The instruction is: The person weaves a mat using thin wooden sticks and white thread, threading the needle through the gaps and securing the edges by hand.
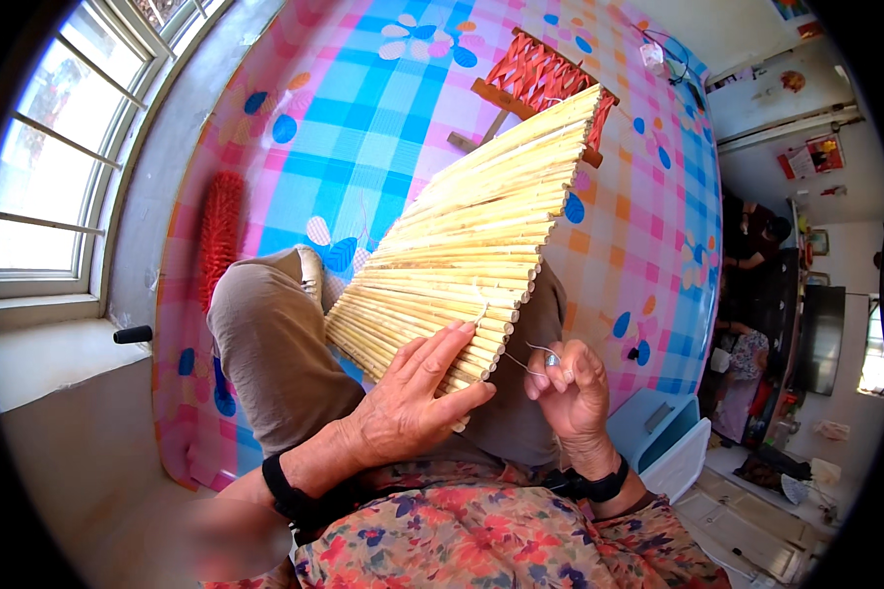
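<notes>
A mat of pale yellow reeds (462,245), laid side by side and tied with thin white thread, slopes across my lap toward a low stool. My left hand (417,388) grips its near end from above, fingers pressed on the last reeds and thumb along the edge. Off the reed ends to the right, my right hand (575,393) is closed in a pinch on a thin white thread (524,365), which runs toward the mat. A silvery band (552,359) sits on one finger of that hand. The mat's underside is hidden.
The low stool (545,79) with a red woven seat stands under the mat's far end. A red bristly brush (222,231) lies left by my knee. Blue plastic bins (653,427) stand at right. A barred window (59,167) is left; other people (753,236) appear far right.
</notes>
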Motion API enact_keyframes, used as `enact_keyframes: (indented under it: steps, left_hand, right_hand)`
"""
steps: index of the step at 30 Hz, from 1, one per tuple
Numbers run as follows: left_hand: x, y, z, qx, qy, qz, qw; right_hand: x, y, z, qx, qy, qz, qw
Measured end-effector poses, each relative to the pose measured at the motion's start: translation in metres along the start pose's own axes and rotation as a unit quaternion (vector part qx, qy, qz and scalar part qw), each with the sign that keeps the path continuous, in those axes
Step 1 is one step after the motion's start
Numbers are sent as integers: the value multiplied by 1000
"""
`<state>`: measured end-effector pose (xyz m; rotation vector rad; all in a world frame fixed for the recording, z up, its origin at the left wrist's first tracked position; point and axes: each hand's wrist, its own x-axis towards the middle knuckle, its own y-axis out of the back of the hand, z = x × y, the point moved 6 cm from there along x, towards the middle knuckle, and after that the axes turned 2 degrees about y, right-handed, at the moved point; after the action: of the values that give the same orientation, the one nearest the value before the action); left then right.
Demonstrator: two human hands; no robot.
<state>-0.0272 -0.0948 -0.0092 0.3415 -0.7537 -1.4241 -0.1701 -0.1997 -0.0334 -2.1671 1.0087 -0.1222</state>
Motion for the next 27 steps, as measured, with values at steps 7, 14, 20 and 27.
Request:
enact_keyframes:
  steps: [7,14,20,27]
  left_hand:
    - [2,4,-1,-5,1,-4,1000]
    - [-1,5,5,20,-17,-8,1000]
    - [-2,7,13,67,-3,1,998]
    - [-6,5,13,115,11,-9,993]
  right_hand:
    - [0,13,-12,-79,23,47,995]
    - [-41,67,-37,-433,-107,130,886]
    - [-37,36,-104,-756,222,185,587]
    - [-1,-54,-28,-758,354,-53,546]
